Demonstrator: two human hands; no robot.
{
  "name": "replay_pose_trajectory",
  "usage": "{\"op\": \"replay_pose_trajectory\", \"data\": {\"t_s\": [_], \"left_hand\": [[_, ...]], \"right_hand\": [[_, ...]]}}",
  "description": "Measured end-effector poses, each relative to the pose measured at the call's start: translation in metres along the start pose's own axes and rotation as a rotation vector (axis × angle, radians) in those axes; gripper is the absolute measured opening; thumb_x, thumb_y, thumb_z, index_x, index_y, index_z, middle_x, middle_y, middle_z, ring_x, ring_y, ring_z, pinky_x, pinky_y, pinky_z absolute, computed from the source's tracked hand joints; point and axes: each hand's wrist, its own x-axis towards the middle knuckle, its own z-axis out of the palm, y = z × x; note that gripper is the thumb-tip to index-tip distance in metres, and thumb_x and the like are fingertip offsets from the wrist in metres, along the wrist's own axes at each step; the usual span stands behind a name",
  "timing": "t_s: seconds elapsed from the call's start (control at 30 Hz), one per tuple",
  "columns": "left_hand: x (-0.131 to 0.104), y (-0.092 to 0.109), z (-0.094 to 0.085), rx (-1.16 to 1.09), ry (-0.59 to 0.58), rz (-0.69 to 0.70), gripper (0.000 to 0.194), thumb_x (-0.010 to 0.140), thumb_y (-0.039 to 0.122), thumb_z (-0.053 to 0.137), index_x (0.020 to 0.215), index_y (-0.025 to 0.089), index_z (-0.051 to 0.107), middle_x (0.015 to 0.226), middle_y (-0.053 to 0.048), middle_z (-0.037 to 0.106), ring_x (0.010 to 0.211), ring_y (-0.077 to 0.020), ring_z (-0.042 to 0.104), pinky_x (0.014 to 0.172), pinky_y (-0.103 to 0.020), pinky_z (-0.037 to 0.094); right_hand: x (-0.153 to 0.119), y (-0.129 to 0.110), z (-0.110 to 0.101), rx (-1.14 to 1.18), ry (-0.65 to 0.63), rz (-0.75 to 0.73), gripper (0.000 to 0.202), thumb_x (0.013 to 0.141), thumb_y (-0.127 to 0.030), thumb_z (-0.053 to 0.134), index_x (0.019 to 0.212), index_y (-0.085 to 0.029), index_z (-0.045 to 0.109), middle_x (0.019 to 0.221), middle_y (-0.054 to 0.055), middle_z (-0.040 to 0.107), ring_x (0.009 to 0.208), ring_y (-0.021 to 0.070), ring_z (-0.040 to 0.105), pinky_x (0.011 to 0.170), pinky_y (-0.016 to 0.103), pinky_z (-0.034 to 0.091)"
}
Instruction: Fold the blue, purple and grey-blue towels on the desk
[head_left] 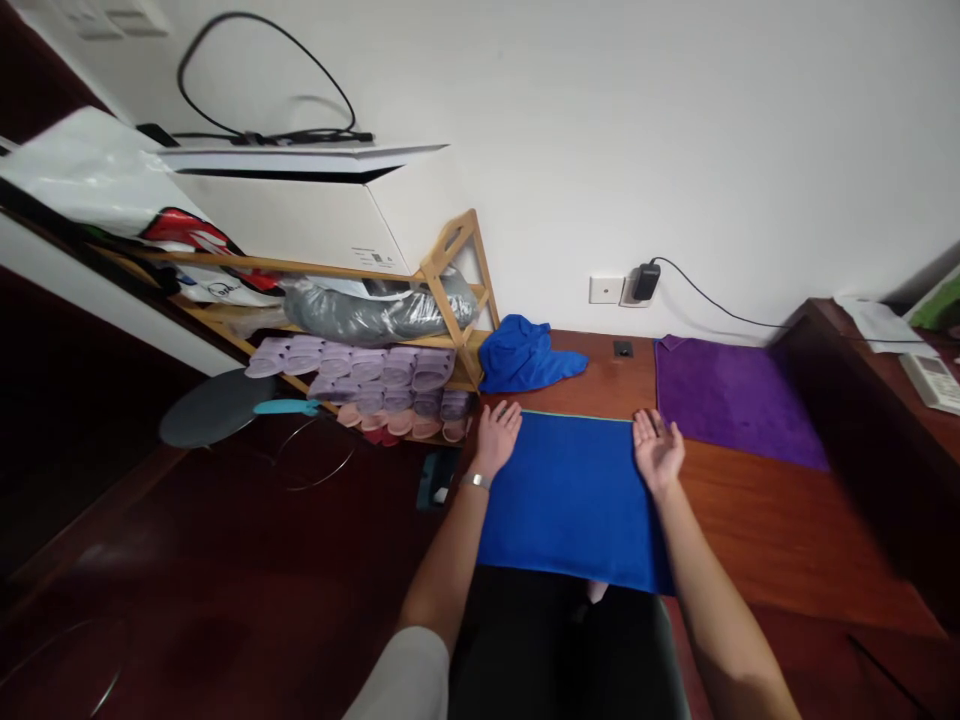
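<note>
A blue cloth [574, 500] lies spread flat on the brown wooden surface, its near edge hanging over the front. At its far left corner is my left hand [498, 440], fingers stretched out, with a watch on the wrist. My right hand [658, 452] is by the far right corner, palm turned up and fingers extended. Both hands are open and hold nothing visible; whether they touch the cloth I cannot tell. A crumpled blue cloth [521, 357] sits beyond my left hand. To the right lies a flat purple cloth [731, 400].
On the left stands a wooden rack [457, 300] with several pairs of slippers [367, 368] and a white box [292, 220]. Before it is a round grey stool [217, 408]. A black charger [645, 282] is plugged into the wall. A raised ledge [847, 420] borders the right side.
</note>
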Motion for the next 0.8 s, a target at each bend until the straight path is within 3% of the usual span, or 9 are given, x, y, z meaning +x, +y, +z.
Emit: {"op": "replay_pose_trajectory", "data": {"t_s": [0.1,0.23,0.4,0.57,0.7,0.8], "left_hand": [[-0.006,0.034,-0.007,0.046,0.079,0.090,0.049,0.109,0.049,0.039,0.148,0.023,0.056,0.164,-0.017,0.047,0.152,-0.0238,0.045,0.124,-0.041,0.041],[-0.041,0.041,-0.011,0.041,0.108,0.228,0.045,0.111,0.041,0.035,0.144,0.024,0.060,0.162,-0.012,0.051,0.153,-0.0195,0.044,0.126,-0.036,0.038],[-0.129,0.002,-0.044,-0.043,-0.086,0.153,0.047,0.109,0.043,0.044,0.144,0.018,0.062,0.153,-0.017,0.060,0.149,-0.0254,0.050,0.126,-0.042,0.039],[-0.196,-0.038,-0.069,-0.043,-0.128,-0.005,0.045,0.106,0.037,0.049,0.144,0.019,0.064,0.151,-0.018,0.061,0.149,-0.0278,0.049,0.129,-0.046,0.035],[-0.207,-0.036,-0.060,-0.017,-0.154,-0.007,0.046,0.105,0.033,0.049,0.147,0.018,0.061,0.151,-0.016,0.062,0.151,-0.0262,0.047,0.130,-0.045,0.033],[-0.191,-0.024,-0.034,-0.014,-0.179,0.038,0.050,0.104,0.034,0.051,0.150,0.017,0.057,0.153,-0.015,0.060,0.152,-0.0236,0.046,0.129,-0.041,0.035]], "right_hand": [[-0.005,-0.035,-0.005,-0.035,0.059,-0.068,0.038,0.093,-0.047,0.061,0.121,-0.022,0.068,0.132,0.010,0.072,0.131,0.0196,0.064,0.115,0.043,0.051],[-0.051,-0.050,-0.004,-0.026,0.052,-0.180,0.043,0.094,-0.047,0.058,0.126,-0.022,0.068,0.139,0.011,0.069,0.137,0.0195,0.061,0.119,0.044,0.047],[-0.142,-0.037,-0.033,0.003,0.034,-0.185,0.050,0.093,-0.051,0.057,0.132,-0.022,0.068,0.151,0.013,0.062,0.144,0.0211,0.055,0.124,0.046,0.042],[-0.203,-0.024,-0.056,-0.030,0.051,-0.142,0.048,0.094,-0.054,0.054,0.130,-0.026,0.070,0.149,0.010,0.064,0.147,0.0215,0.051,0.126,0.052,0.039],[-0.221,-0.030,-0.050,-0.028,0.023,-0.141,0.050,0.095,-0.055,0.055,0.132,-0.025,0.069,0.150,0.011,0.063,0.149,0.0224,0.050,0.127,0.052,0.037],[-0.215,-0.036,-0.029,-0.004,-0.027,-0.126,0.052,0.096,-0.053,0.056,0.135,-0.022,0.067,0.152,0.011,0.061,0.149,0.0212,0.049,0.128,0.046,0.036]]}}
